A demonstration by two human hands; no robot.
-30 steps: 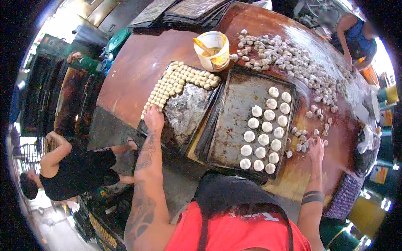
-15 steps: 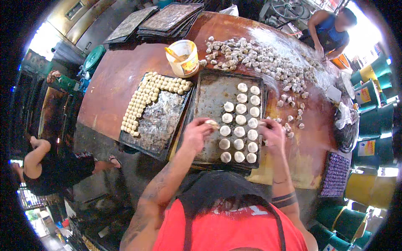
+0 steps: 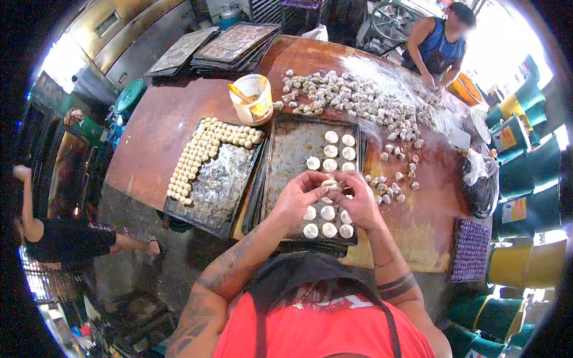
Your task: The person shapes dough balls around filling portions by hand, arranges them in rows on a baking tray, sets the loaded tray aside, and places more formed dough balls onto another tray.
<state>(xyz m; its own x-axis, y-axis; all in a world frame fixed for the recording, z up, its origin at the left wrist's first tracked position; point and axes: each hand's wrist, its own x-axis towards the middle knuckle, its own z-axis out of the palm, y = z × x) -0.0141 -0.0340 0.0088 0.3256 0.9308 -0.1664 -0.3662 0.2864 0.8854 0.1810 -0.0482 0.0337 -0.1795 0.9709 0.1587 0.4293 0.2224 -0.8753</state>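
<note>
Two hands — left hand [image 3: 293, 196], right hand [image 3: 360, 206]: meeting above the dark tray [image 3: 289, 143], with fingers curled in, gripping one pale dough piece [image 3: 330, 184] at the tips.
Dough piece: held over the dark tray, among the white rounds [image 3: 328, 213] as seen from above; probably light, soft and stretchy, easily torn if squeezed hard.
Grip: best taken at the edges with thumbs and fingertips — likely slightly tacky, slicker once floured.
White rounds: in rows toward the right of the dark tray; likely tender, easily dented.
Dough balls [image 3: 224, 132]: left of the dark tray.
Grey-brown lumps [image 3: 358, 95]: beyond and right of the dark tray.
Hard to make out: exact shape of the dough piece, anything inside it, blurred right fingertips, any white rounds under the hands.
</note>
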